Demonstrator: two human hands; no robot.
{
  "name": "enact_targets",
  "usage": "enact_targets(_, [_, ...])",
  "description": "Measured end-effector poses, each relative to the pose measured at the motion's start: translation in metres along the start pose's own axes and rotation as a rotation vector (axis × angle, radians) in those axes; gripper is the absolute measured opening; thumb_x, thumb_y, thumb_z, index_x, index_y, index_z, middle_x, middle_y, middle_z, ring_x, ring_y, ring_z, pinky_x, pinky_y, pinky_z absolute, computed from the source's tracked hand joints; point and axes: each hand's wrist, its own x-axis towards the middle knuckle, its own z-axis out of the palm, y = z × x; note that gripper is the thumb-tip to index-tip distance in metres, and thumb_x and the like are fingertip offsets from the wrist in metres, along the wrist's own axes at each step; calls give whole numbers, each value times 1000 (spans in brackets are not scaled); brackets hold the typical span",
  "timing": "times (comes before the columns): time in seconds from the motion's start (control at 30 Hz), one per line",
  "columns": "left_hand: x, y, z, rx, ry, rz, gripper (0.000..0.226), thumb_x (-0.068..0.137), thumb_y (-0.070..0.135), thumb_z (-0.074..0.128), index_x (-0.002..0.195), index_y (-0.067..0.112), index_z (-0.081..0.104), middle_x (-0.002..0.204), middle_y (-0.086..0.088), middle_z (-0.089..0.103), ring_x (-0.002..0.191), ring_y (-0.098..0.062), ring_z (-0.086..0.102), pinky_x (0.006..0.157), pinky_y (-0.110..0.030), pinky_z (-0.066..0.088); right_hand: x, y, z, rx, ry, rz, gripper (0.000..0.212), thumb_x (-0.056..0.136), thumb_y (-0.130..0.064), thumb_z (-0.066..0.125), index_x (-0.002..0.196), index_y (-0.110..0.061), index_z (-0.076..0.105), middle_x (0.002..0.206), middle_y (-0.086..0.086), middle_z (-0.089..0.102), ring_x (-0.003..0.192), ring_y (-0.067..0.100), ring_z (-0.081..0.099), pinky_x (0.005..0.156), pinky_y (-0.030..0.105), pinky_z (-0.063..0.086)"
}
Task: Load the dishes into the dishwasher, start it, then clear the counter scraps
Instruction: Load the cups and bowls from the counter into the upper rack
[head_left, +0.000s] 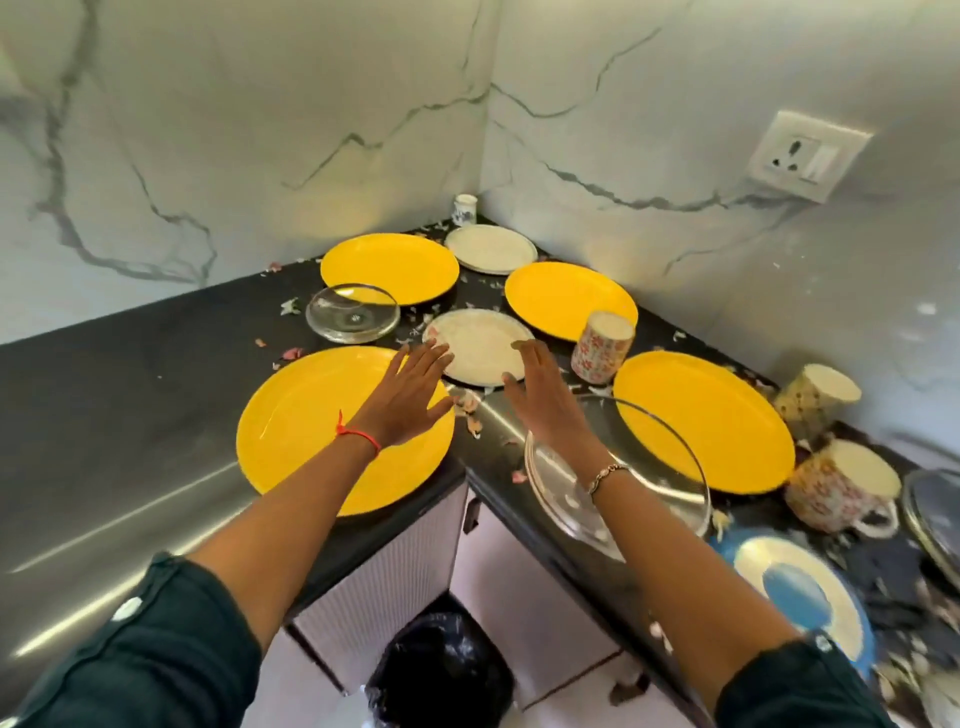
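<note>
Loading appears not yet begun: yellow plates (332, 431), cups (602, 348) and scraps (470, 405) all lie on the counter (130, 374). Left hand (402, 397) and right hand (540, 395), fingers straight and holding nothing, flank the small white plate (478, 348) near the counter's inner front corner. No dishwasher is in view.

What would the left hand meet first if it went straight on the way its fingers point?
Most likely the small white round plate, lying just ahead of the left hand; the hand's height over it is unclear.
</note>
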Motion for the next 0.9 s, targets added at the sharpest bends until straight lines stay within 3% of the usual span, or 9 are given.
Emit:
enact_targets(0.37, [109, -64, 13, -86, -21, -104, 60, 98, 40, 42, 148, 10, 26, 157, -5, 21, 147, -20, 9, 119, -40, 6, 138, 55, 12, 9, -120, 61, 45, 99, -23, 42, 141, -6, 33, 146, 12, 31, 135, 26, 29, 103, 26, 21])
enact_targets(0.57, [185, -105, 32, -66, -37, -110, 60, 98, 40, 42, 148, 12, 25, 157, -3, 18, 147, -18, 8, 118, -38, 3, 211, 81, 35, 46, -185, 116, 49, 97, -29, 47, 141, -12, 36, 148, 6, 33, 136, 22, 30, 107, 30, 25])
enact_targets(0.73, [255, -149, 53, -37, -69, -105, 61, 99, 41, 39, 149, 14, 19, 158, -3, 14, 147, -18, 7, 118, -39, 3, 282, 97, 71, 89, -270, 113, 50, 97, -25, 48, 143, -11, 34, 151, 6, 32, 138, 19, 30, 111, 30, 24])
enact_targets(0.9, [317, -185, 73, -90, -94, -124, 64, 99, 41, 40, 150, 11, 18, 158, -6, 14, 147, -21, 7, 117, -40, 3, 338, 117, 108, 10, -395, 81, 55, 98, -21, 46, 147, -8, 23, 155, 8, 22, 143, 19, 20, 112, 24, 12])
